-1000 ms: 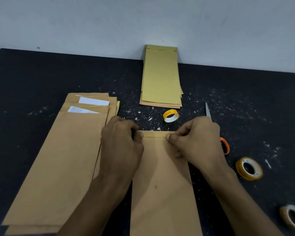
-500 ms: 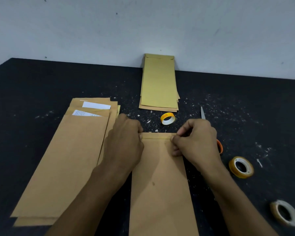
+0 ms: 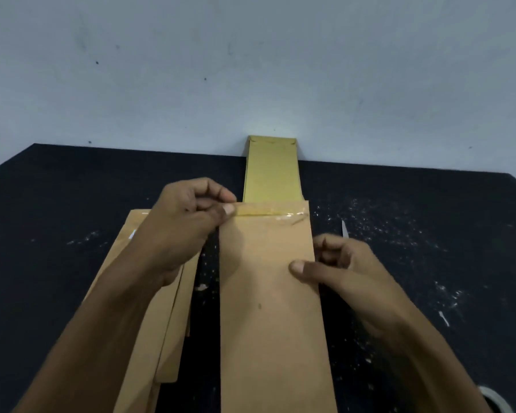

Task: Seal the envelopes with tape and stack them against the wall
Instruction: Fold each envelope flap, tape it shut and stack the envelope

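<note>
Envelope [image 3: 268, 293], flat on the table [image 3: 57, 204] a second ago, is now lifted toward the wall stack [image 3: 273, 171], flap taped, left hand [image 3: 188, 225] pinching its top corner, right hand [image 3: 340, 266] pinching its edge: sealing appears done, stacking pending.
</note>
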Demonstrator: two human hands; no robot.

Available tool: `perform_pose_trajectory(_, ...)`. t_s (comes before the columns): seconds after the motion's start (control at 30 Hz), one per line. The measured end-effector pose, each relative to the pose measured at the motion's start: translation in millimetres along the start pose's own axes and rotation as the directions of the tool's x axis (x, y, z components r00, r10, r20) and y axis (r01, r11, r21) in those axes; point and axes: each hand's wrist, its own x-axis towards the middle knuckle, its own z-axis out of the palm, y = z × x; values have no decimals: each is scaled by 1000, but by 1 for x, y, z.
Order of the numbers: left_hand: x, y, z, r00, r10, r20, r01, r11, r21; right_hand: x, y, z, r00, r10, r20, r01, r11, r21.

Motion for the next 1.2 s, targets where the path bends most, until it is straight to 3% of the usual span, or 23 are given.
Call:
perform_pose_trajectory(0.07, 8, 7, -5, 998, 16, -58, -20, 998, -63, -3, -2, -3, 987, 31, 158, -42, 997, 72)
perform_pose_trajectory(0.17, 20, 12, -8, 989, 38, -140, -58, 988, -144, 0, 0, -5, 982, 34, 183, -51, 995, 90)
perform_pose_trajectory(0.33, 33, 9, 3, 995, -16, -95, 1, 987, -164, 17, -5, -6, 998, 5, 60, -16, 981, 192)
perform_pose_trajectory(0.53, 58, -7, 25, 994, -79, -76, 78, 997, -14, 67, -24, -11, 991, 45, -127, -11, 967, 256)
perform_pose_trajectory(0.93, 177, -34, 46, 987, -54, -148, 90, 964, 249, 203, -23, -23, 943, 12, -331, -78, 980, -184)
perform_pose_trajectory(1.1, 192, -41, 53, 991, -46, -124, 86, 939, 334, 222, -14, -25, 912, -107, -395, -105, 872, -478)
perform_pose_trajectory(1.2, 192, -44, 55, 991, -44, -124, 88, 922, 377, 225, -9, -23, 918, -103, -384, -146, 811, -566)
